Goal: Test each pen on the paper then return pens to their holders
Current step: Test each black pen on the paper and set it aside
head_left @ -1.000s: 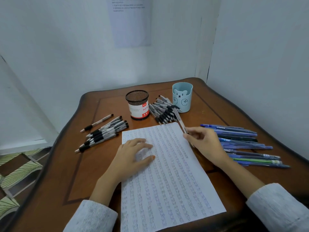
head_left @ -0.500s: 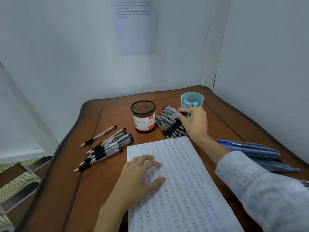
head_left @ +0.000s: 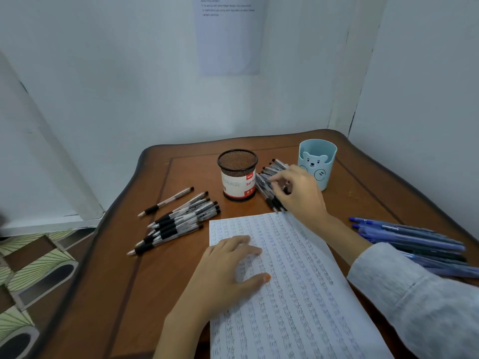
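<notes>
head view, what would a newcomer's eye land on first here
The white paper covered in scribbled rows lies nearest, the left hand flat on it. Behind it the right hand reaches into a heap of black pens between the mesh holder and the blue bear cup.

A second ago the right hand was at the top right edge of the paper, pinching a pen. Now it's up over the pile of black pens, fingers curled down onto them. It's also slid left off the blue bear cup. Too blurry to tell if it's gripping anything.
</notes>
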